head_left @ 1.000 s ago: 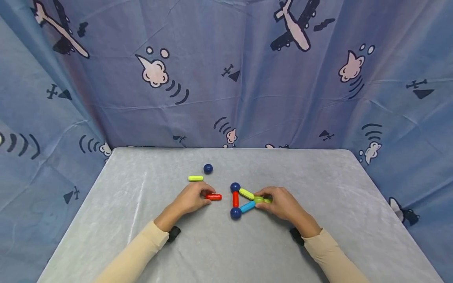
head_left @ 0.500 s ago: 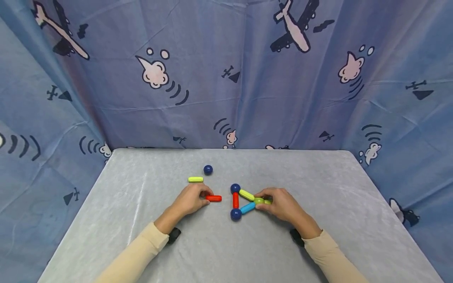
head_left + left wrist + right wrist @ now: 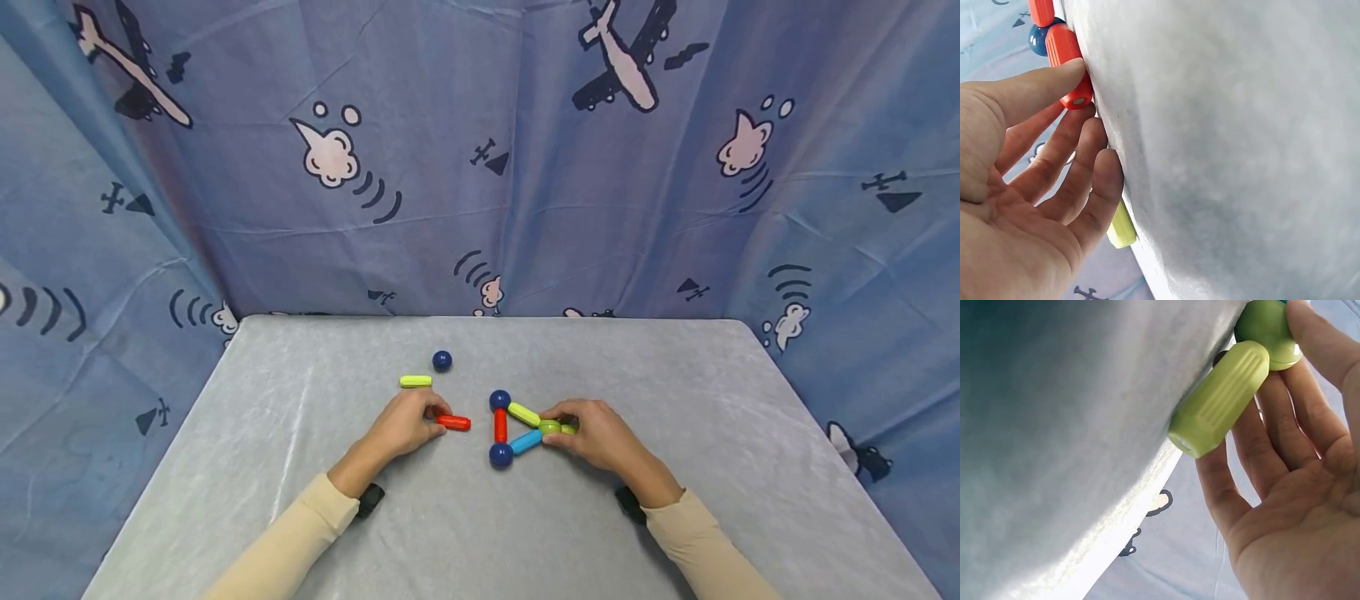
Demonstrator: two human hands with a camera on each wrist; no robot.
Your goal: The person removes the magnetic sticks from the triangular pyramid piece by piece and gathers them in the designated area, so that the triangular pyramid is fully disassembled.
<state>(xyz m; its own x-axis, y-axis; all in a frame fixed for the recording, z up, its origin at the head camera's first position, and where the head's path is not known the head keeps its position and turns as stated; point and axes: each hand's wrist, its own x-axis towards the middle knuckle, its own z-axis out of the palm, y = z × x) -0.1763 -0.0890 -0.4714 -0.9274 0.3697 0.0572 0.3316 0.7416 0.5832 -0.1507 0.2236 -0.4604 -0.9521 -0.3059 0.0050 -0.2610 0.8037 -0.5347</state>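
My left hand [image 3: 405,418] pinches the near end of a loose red magnetic rod [image 3: 453,423] between thumb and fingers, low over the table. Right of it lies a triangle of a red rod [image 3: 500,426], a yellow-green rod [image 3: 523,413] and a blue rod [image 3: 527,442]. Two dark blue balls [image 3: 500,456] form its left corners. At its right corner, my right hand [image 3: 598,432] holds a green ball [image 3: 1266,331] between thumb and fingers. From that ball another yellow-green rod [image 3: 1219,403] sticks out under the palm, mostly hidden in the head view.
Beyond my left hand lie a loose yellow-green rod [image 3: 416,381] and a loose dark blue ball [image 3: 442,361]. The grey cloth-covered table [image 3: 465,542] ends at a patterned blue curtain [image 3: 420,167] behind and at both sides.
Almost nothing has moved. The red rod in my left hand has turned slightly, its free end now a little nearer to me. The right hand and the triangle stay in place.
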